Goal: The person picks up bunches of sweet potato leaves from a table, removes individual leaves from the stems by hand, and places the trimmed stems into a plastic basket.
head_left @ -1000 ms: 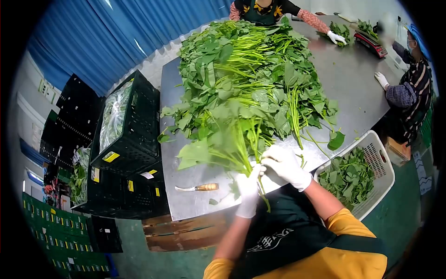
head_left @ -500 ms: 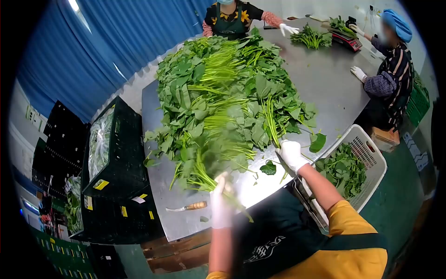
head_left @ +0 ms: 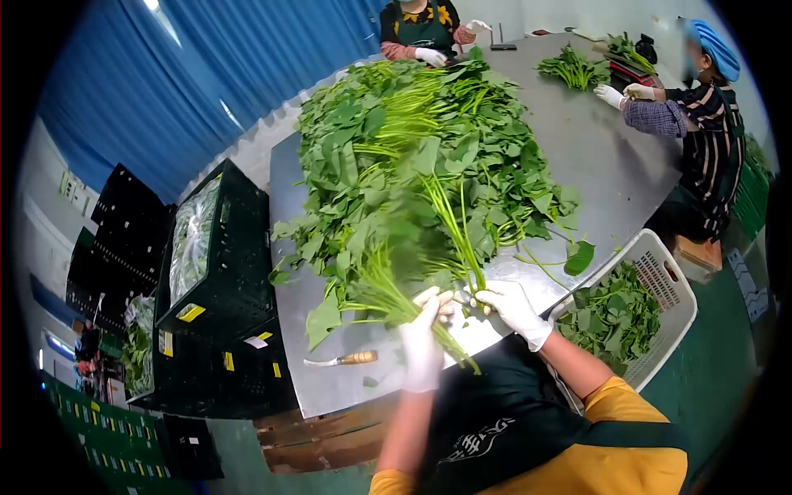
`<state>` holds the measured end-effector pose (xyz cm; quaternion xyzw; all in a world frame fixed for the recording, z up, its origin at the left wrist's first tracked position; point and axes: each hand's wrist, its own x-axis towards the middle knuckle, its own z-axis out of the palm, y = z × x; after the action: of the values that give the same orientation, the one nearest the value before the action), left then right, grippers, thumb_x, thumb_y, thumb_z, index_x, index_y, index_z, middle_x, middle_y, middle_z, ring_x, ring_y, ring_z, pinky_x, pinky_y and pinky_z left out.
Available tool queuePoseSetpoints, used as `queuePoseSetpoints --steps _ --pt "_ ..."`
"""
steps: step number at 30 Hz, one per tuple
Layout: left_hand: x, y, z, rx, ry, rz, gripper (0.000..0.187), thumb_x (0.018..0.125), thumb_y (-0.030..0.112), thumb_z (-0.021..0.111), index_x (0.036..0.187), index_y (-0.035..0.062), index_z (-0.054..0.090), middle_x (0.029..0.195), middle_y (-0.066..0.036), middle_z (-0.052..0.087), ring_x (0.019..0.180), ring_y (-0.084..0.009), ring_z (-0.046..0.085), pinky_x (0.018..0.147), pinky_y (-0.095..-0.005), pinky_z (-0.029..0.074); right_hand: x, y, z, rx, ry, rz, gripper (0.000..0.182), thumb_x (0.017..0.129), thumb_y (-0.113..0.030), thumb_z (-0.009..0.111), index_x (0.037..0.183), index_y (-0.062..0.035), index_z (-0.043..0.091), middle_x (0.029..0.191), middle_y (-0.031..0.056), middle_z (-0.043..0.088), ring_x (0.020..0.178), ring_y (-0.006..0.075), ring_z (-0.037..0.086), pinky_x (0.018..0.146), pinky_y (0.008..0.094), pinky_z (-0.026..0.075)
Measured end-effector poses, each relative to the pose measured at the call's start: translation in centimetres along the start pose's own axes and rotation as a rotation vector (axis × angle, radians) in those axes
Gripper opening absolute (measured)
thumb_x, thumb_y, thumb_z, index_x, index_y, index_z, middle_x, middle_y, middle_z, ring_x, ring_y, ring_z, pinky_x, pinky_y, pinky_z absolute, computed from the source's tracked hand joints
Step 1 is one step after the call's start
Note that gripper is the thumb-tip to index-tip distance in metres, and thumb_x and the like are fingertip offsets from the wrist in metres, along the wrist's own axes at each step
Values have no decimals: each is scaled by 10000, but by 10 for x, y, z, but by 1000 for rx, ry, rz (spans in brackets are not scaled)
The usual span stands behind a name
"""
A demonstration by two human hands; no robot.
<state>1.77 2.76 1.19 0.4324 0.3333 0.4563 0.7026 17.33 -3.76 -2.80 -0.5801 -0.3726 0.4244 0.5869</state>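
Note:
My gloved left hand is closed around a thick bunch of leafy green stems, whose cut ends stick out below the fist. Close beside it, my gloved right hand pinches a few long leafy stems by their lower ends. Both hands are over the near edge of the metal table. Beyond them spreads a big heap of the same leafy greens. A hooked knife with a wooden handle lies on the table to the left of my left hand.
A white plastic basket with loose greens stands at my right. Dark crates are stacked at left. Two co-workers in gloves stand at the far side and right, near a scale and a pile of greens.
My right hand has drawn in toward my left with its stems, so the hands are now close together. The right co-worker's hands have come together; the far co-worker's arm has pulled back.

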Motion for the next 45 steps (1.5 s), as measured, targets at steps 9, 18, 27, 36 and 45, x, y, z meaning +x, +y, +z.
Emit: queuePoseSetpoints --steps 9,18,27,36,45 --pt "11 -30 -21 -120 113 -9 282 773 -57 675 1038 -24 588 873 -71 625 692 -102 567 605 -224 463 -19 -7 31 -1200 81 -641 217 782 -226 669 956 -98 691 794 111 650 642 275 621 557 339 476" --pt "1 -1 -16 -153 67 -153 206 854 25 610 1053 -22 590 851 -120 657 596 -107 538 547 -211 453 -12 -23 15 281 -299 332 115 819 -112 651 807 0 628 598 -14 518 497 50 427 475 192 334" --pt "15 20 -77 -260 251 -104 313 922 239 563 1137 13 574 977 -55 619 819 -136 547 720 -260 444 -11 3 -75 1199 284 -268 320 937 -178 538 1209 -18 488 1065 89 564 757 97 540 641 194 467" --pt "5 43 -59 -178 292 -38 381 858 120 585 1219 17 520 885 -20 590 794 -119 556 706 -265 447 124 -60 -18 -276 67 -391 284 831 -104 581 1098 -24 636 1007 72 666 812 152 611 728 255 472" --pt "8 45 -75 -133 301 -51 357 890 93 550 1231 0 498 897 -59 635 761 -99 557 690 -234 455 275 -47 -22 -1607 345 -653 91 748 -94 564 787 -93 647 777 110 607 787 272 592 667 386 447"
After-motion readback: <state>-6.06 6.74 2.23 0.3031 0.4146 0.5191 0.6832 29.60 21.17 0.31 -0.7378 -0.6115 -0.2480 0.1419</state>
